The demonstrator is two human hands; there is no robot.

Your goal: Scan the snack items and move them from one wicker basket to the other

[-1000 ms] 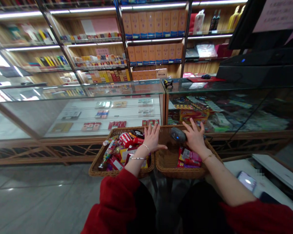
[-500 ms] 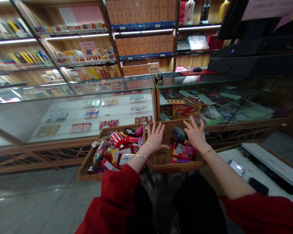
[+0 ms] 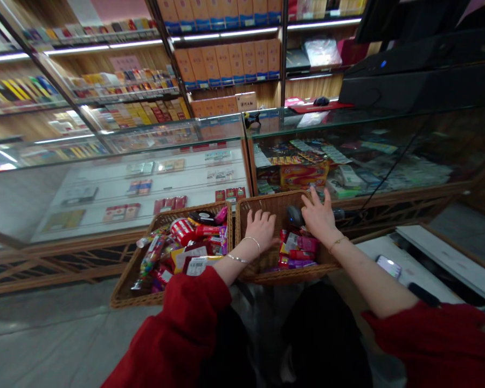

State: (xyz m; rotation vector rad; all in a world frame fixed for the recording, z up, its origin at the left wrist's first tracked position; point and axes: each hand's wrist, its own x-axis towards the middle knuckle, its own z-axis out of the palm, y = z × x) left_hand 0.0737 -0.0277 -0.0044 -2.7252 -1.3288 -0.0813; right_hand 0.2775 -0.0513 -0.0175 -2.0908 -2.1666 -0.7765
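My left hand [image 3: 261,230] hovers over the left part of a wicker basket [image 3: 283,277], fingers apart and holding nothing. At that basket's right side my right hand [image 3: 319,216] is spread open, next to a dark handheld scanner [image 3: 294,215]; whether it touches the scanner or the rim I cannot tell. Several red and purple snack packs [image 3: 301,247] lie in the right half of this basket. A second wicker basket [image 3: 123,288], left of my left hand, is filled with candy and snack packs, among them a red-and-white striped tub [image 3: 181,230].
Glass display counters [image 3: 153,161] run behind the baskets, with stocked shelves [image 3: 230,62] beyond. To the right are a phone [image 3: 388,267] on a white surface and a dark object [image 3: 423,295]. A dark monitor stand [image 3: 412,81] sits on the counter.
My left hand has shifted from the rim between the baskets further over the right basket, its fingers more bent. My right hand stays near the scanner. The camera view has tilted slightly.
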